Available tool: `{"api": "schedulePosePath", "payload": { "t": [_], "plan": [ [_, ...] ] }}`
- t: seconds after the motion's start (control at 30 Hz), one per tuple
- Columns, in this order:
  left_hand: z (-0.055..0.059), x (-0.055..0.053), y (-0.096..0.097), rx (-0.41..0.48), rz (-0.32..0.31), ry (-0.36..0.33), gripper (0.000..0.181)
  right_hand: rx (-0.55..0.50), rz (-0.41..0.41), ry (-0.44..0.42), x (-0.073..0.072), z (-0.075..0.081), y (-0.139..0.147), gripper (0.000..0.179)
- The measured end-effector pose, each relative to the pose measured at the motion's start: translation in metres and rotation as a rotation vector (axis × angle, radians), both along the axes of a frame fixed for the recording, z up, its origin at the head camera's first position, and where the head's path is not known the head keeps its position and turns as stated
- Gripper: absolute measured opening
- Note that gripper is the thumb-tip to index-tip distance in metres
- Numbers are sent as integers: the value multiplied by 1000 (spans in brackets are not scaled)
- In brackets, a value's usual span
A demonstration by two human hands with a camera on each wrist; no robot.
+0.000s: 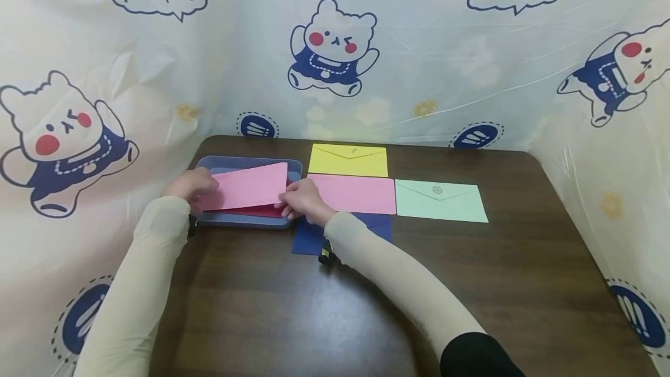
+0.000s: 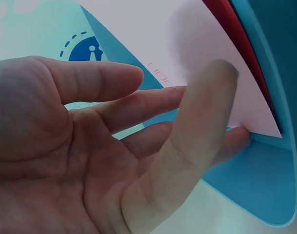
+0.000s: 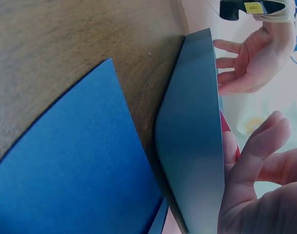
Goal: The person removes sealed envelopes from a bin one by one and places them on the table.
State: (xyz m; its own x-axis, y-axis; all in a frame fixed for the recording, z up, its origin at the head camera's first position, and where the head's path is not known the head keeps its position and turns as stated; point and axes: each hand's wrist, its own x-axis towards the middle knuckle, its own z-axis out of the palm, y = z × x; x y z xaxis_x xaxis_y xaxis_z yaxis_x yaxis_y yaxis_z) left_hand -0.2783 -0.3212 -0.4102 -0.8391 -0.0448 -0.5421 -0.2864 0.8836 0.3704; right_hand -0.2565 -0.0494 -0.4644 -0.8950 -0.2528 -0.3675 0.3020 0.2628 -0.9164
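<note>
In the head view, a pink envelope (image 1: 246,186) lies tilted over a red envelope (image 1: 256,211) inside a blue tray (image 1: 241,221). My left hand (image 1: 192,186) is at the pink envelope's left end. The left wrist view shows this hand's fingers spread loosely, several over or against the pink sheet, with the thumb apart from it. My right hand (image 1: 306,199) reaches over the tray's right rim, its fingertips at the envelopes' near right corner. In the right wrist view, its fingers look relaxed behind the tray wall (image 3: 190,131); their exact contact is partly hidden.
Right of the tray, a yellow envelope (image 1: 348,160), another pink envelope (image 1: 356,194) and a mint envelope (image 1: 442,199) lie on the brown table (image 1: 293,313). A dark blue envelope (image 1: 309,240) is partly under my right forearm. A printed curtain (image 1: 419,68) hangs behind the table.
</note>
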Motion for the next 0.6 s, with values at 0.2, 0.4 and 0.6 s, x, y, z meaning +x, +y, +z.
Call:
{"api": "schedulePosePath", "payload": {
  "t": [0.2,0.4,0.6],
  "plan": [
    [1,2,1,29,20,-1,32,-8,-40,-23,-1,0,5,17],
    [7,5,1,82,40,51,22,-28,-40,-9,-3,1,13,12],
    [16,11,7,115,77,52,28,-62,-19,17,-4,1,22,15]
  ]
}}
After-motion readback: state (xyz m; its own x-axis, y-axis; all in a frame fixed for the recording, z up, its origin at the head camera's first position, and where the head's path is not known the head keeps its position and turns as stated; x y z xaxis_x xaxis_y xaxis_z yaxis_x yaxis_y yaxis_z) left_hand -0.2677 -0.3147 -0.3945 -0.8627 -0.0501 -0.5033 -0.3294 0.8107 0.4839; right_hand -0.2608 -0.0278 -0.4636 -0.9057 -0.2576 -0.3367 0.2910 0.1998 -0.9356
